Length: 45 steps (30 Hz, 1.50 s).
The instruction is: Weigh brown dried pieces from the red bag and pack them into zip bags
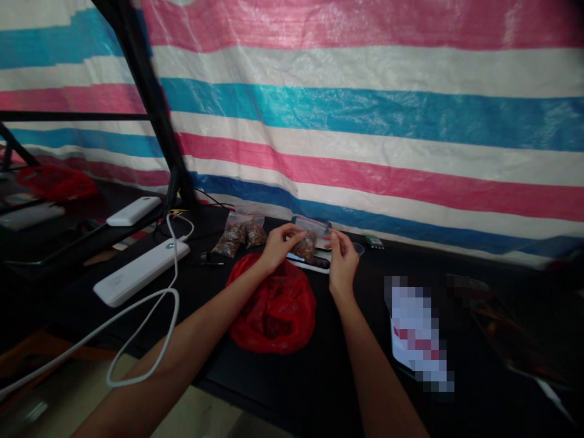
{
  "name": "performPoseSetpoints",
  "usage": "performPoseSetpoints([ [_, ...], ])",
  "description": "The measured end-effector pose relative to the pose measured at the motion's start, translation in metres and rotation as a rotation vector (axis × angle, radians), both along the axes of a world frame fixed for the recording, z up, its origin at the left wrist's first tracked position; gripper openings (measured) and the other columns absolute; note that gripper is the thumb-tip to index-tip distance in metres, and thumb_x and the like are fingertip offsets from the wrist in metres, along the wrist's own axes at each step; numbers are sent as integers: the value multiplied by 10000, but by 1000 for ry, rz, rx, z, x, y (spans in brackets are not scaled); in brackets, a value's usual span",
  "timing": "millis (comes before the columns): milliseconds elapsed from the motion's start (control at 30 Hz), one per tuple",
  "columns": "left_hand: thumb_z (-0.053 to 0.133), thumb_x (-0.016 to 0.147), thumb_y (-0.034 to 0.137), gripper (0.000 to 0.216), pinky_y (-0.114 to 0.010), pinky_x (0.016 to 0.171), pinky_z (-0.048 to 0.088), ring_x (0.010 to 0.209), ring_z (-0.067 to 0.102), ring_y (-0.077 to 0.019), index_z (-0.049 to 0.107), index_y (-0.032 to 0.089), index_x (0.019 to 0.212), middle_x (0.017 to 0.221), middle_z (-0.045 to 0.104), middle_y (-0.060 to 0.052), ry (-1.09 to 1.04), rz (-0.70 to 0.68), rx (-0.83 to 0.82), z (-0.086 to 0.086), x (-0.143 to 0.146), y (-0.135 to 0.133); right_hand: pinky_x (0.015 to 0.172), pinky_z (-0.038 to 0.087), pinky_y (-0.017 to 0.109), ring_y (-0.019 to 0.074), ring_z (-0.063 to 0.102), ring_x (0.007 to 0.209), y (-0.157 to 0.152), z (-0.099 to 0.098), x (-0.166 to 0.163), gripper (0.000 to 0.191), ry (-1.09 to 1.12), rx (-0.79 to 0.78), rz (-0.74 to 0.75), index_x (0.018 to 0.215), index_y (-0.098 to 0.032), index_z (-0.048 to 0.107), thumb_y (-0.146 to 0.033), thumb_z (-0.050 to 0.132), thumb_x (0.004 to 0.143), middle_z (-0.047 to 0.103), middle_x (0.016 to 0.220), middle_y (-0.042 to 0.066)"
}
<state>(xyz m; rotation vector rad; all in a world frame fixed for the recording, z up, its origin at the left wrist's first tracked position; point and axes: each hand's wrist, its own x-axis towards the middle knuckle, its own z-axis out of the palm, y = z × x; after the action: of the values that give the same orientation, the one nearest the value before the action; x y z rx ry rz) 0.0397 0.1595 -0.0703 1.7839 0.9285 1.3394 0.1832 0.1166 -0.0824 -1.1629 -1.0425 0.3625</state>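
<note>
While the small clear bag (pixel 306 238) hangs just above the table (pixel 319 371), behind the red plastic bag (pixel 274 313), the left hand (pixel 279 244) and right hand (pixel 343 260) each pinch an end of its top strip — which holds the mouth up, it seems, with the brown contents settled low.

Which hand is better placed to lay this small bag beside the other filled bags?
Probably the left. The left hand grips the small bag on the side nearer the filled bags, which lie just beyond it. The right hand pinches the opposite edge and would have to reach across.
</note>
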Motion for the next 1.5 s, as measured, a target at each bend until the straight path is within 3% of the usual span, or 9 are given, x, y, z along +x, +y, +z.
performPoseSetpoints([
  [233, 555, 752, 278, 177, -366, 751, 347, 808, 509, -255, 618, 113, 751, 720, 598, -102, 312, 744, 67, 12, -76, 31, 614, 402, 246, 141, 552, 618, -2, 0, 1, 365, -155, -40, -87, 871, -156, 617, -400, 346, 848, 641, 763, 44],
  [500, 549, 771, 255, 506, -490, 883, 197, 1099, 303, -371, 406, 103, 1232, 1189, 407, -184, 430, 992, 229, 17, -69, 14, 663, 403, 257, 160, 577, 713, -3, -1, 2, 317, -213, -31, -101, 866, -168, 613, -350, 354, 854, 646, 803, 47],
  [633, 510, 775, 211, 274, -411, 855, 276, 1042, 379, -303, 566, 169, 1041, 1107, 482, -115, 378, 923, 275, 33, -58, -1, 649, 398, 261, 151, 561, 670, -4, 5, 1, 272, -276, -60, -72, 903, -179, 605, -327, 385, 844, 645, 817, 38],
  [767, 448, 773, 187, 177, -310, 796, 351, 883, 494, -202, 621, 191, 807, 916, 581, -40, 246, 663, 305, 51, -54, -9, 764, 380, 293, 176, 550, 824, -19, 23, -20, 237, -558, -42, 198, 977, -219, 596, -335, 519, 784, 634, 929, 35],
  [967, 478, 776, 280, 251, -217, 491, 338, 439, 436, -111, 527, 180, 1001, 510, 480, 55, 216, 222, 45, 50, -63, -34, 812, 285, 324, 182, 526, 916, -46, 31, -48, 180, -1029, -115, 526, 882, -263, 622, -279, 650, 704, 640, 922, -3],
  [1133, 565, 757, 288, 306, -269, 758, 411, 873, 557, -179, 501, 217, 1047, 968, 590, -37, 790, -107, 130, 26, -96, -89, 760, 263, 325, 172, 553, 791, -47, 27, -47, 131, -1216, -184, 460, 828, -233, 634, -331, 583, 758, 663, 810, 6],
  [1233, 550, 776, 255, 321, -324, 867, 370, 1028, 501, -217, 510, 209, 1090, 1134, 532, -79, 1121, -24, 172, 15, -124, -104, 754, 258, 339, 188, 560, 738, -46, 30, -39, 242, -1317, -227, 375, 782, -201, 648, -420, 546, 770, 663, 728, 40],
  [1333, 624, 719, 269, 479, -371, 853, 368, 1004, 511, -253, 478, 230, 1173, 1101, 554, -94, 1345, 132, 169, 18, -145, -108, 730, 255, 326, 182, 563, 743, -45, 39, -21, 114, -1339, -281, 327, 714, -210, 652, -249, 558, 766, 653, 694, 31],
  [1500, 749, 541, 340, 645, -423, 845, 351, 1026, 474, -319, 533, 228, 1138, 1104, 537, -122, 1574, 201, 176, 38, -137, -111, 742, 290, 323, 192, 542, 839, -48, 58, -14, 184, -1084, -168, 198, 742, -212, 650, -121, 493, 774, 624, 800, 34],
])
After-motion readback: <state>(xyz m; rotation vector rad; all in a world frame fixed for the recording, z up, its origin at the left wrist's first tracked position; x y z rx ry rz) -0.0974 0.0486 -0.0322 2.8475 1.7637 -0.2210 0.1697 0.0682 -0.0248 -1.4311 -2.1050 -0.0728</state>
